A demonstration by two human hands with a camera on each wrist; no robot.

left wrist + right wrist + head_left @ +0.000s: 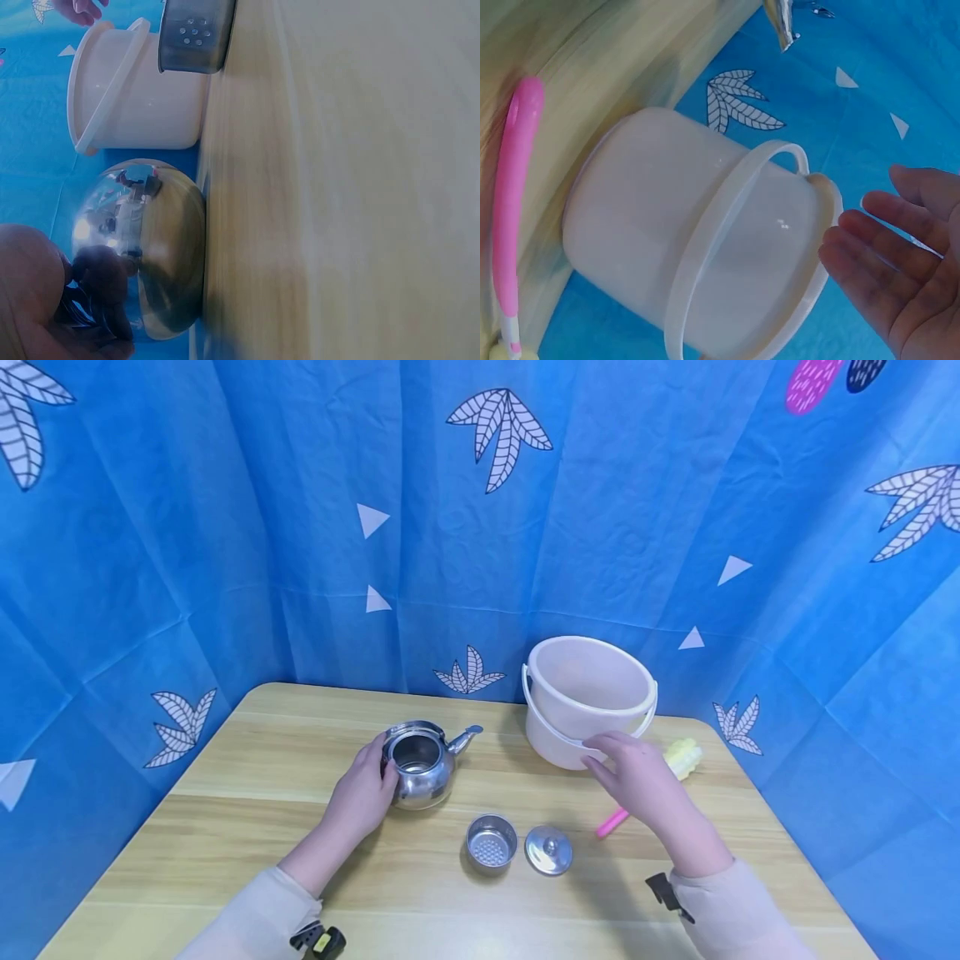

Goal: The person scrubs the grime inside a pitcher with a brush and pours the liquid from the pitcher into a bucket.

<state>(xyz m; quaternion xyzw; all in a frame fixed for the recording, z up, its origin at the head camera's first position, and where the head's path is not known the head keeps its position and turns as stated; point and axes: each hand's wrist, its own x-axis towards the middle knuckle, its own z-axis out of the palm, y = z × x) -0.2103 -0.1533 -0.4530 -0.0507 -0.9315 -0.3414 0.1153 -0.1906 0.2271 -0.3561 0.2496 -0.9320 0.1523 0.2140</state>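
My left hand (pixel 368 784) grips a small shiny steel teapot (pixel 424 787) by its left side. The teapot stands upright without a lid, and its spout points right. In the left wrist view, my curled fingers (pixel 97 289) lie against its rounded wall, partly hiding the dark handle. My right hand (pixel 637 774) is held above the table, in front of a white bucket (pixel 551 739). Its fingers are spread and loosely bent, with nothing in the palm in the right wrist view. The bucket's handle (pixel 712 225) hangs down along its near side.
A perforated steel strainer cup (pixel 491 843) stands in front of the teapot. Right of it lies a round metal lid (pixel 548 850) with a knob. A brush with a pink handle (pixel 613 822) and a pale yellow head (pixel 683 758) lies beyond my right hand. Blue curtains (pixel 465 543) surround the table.
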